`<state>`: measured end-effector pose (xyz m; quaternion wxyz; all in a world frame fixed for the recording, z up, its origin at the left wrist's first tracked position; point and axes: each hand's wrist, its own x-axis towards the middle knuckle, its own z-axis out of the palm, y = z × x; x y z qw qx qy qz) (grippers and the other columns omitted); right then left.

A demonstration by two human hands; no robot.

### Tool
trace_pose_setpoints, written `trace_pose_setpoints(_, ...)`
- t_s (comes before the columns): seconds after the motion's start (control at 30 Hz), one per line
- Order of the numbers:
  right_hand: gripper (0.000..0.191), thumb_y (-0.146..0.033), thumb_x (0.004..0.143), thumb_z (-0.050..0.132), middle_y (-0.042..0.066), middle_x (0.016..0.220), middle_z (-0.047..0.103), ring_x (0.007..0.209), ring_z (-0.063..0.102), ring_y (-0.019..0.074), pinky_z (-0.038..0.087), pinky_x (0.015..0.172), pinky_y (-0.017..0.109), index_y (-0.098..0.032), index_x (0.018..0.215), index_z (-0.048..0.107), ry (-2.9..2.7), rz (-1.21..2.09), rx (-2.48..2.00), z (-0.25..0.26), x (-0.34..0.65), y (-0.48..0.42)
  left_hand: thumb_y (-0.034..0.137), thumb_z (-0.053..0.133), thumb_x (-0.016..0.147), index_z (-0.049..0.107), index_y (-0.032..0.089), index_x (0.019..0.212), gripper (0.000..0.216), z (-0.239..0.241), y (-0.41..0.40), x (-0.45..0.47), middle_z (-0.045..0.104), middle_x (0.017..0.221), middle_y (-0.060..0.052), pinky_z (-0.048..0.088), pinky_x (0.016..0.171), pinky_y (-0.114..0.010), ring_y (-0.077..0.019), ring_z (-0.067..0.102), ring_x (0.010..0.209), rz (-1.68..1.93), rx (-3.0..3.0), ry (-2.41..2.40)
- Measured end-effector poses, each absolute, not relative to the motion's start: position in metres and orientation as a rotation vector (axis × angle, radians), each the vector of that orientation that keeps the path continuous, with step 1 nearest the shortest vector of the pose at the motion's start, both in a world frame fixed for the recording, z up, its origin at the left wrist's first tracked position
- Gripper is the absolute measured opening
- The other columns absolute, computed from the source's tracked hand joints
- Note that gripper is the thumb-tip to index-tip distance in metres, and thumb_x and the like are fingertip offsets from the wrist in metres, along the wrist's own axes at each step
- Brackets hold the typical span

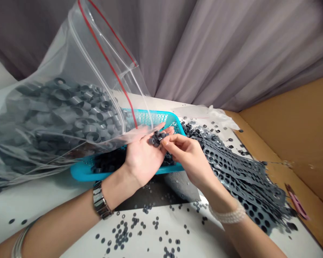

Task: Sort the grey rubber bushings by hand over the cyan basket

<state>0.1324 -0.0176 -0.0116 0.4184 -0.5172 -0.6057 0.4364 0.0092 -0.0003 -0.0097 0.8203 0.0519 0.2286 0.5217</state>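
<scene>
My left hand (144,156) is palm up over a turquoise plastic basket (161,117), cupping a small cluster of dark grey rubber rings (156,138) at its fingertips. My right hand (187,154) pinches at those rings with thumb and forefinger. The basket holds more dark rings (110,161). A large clear zip bag (67,118) with a red seal line, full of grey rings, leans over the basket's left side and touches my left fingers.
A pile of punched grey rubber sheets (242,172) lies to the right. Loose small rings (123,234) scatter on the white table near me. A brown cardboard wall (293,132) stands at right, with pink snips (297,202) beside it. Grey curtain behind.
</scene>
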Motion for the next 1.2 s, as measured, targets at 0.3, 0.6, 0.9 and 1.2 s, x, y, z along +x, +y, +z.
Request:
trace_pose_setpoints(0.3,0.008,-0.024,0.082,0.058,-0.003,0.065,0.05,0.059,0.043,0.0111,0.035,0.057,0.026,-0.019,0.087,0.061,-1.724,0.877,-1.318,-0.011,0.13,-0.022,0.033,0.036,0.088,0.048,0.009,0.123,0.045,-0.01,-0.001,0.007,0.062,0.11,-0.018,0.047,0.09,-0.04,-0.0251,0.059,0.103,1.101,0.121,0.485)
trace_pose_setpoints(0.6,0.005,-0.022,0.079,0.061,0.002,0.083,0.056,0.068,0.048,0.011,0.04,0.061,0.024,-0.018,0.077,0.062,-1.078,1.562,-1.014,-0.004,0.141,-0.016,0.032,0.037,0.088,0.044,0.005,0.127,0.048,-0.012,-0.001,0.007,0.061,0.11,-0.018,0.046,0.091,-0.032,-0.0219,0.06,0.101,1.108,0.094,0.458)
trace_pose_setpoints(0.9,0.013,-0.015,0.079,0.054,0.008,0.085,0.063,0.075,0.057,0.0119,0.048,0.065,0.019,-0.011,0.086,0.065,-0.519,1.972,-0.656,-0.002,0.152,-0.009,0.031,0.038,0.088,0.045,0.006,0.124,0.045,-0.008,-0.002,0.007,0.063,0.095,-0.015,0.052,0.075,-0.03,-0.0183,0.062,0.079,1.098,0.085,0.437)
trace_pose_setpoints(1.2,0.007,-0.009,0.078,0.062,0.003,0.085,0.065,0.073,0.063,0.0098,0.051,0.072,0.019,-0.015,0.081,0.059,-0.868,1.762,-0.802,-0.002,0.149,-0.012,0.03,0.038,0.088,0.042,0.004,0.127,0.047,-0.008,-0.004,0.005,0.061,0.094,-0.016,0.051,0.062,-0.027,-0.0174,0.059,0.073,1.095,0.082,0.408)
